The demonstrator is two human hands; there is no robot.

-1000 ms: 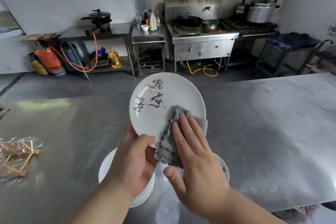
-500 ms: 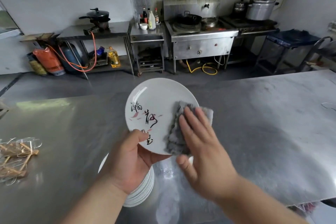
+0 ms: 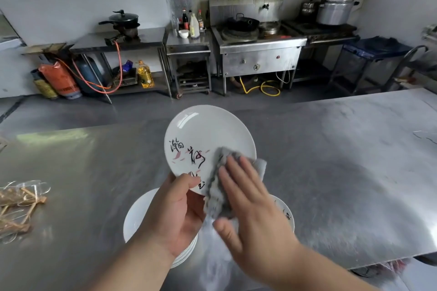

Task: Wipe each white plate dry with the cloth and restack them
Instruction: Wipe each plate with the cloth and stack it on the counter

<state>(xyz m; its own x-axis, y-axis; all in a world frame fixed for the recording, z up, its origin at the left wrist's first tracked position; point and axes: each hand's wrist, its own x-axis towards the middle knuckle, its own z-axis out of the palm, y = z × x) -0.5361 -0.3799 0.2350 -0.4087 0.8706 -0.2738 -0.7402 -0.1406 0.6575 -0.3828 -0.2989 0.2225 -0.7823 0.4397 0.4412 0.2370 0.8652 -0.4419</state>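
A white plate [image 3: 201, 134] with black brush lettering is held tilted above the steel table. My left hand [image 3: 176, 210] grips its near rim, thumb on the face. My right hand [image 3: 250, 210] lies flat, fingers straight, pressing a grey cloth [image 3: 218, 186] against the plate's lower right part. Under my left hand stands a stack of white plates [image 3: 137, 217]. A second plate [image 3: 285, 211] with lettering shows just past my right wrist; how many lie beneath it is hidden.
The steel table [image 3: 343, 172] spreads wide to the right and left. A clear bag of wooden sticks [image 3: 19, 205] lies at its left edge. Beyond the table are a wok stove [image 3: 257, 54], shelves and gas cylinders [image 3: 59, 80].
The plate has turned in my left hand, so its lettering moved from the top round to the left. My right hand slid the cloth down towards the plate's lower right rim.
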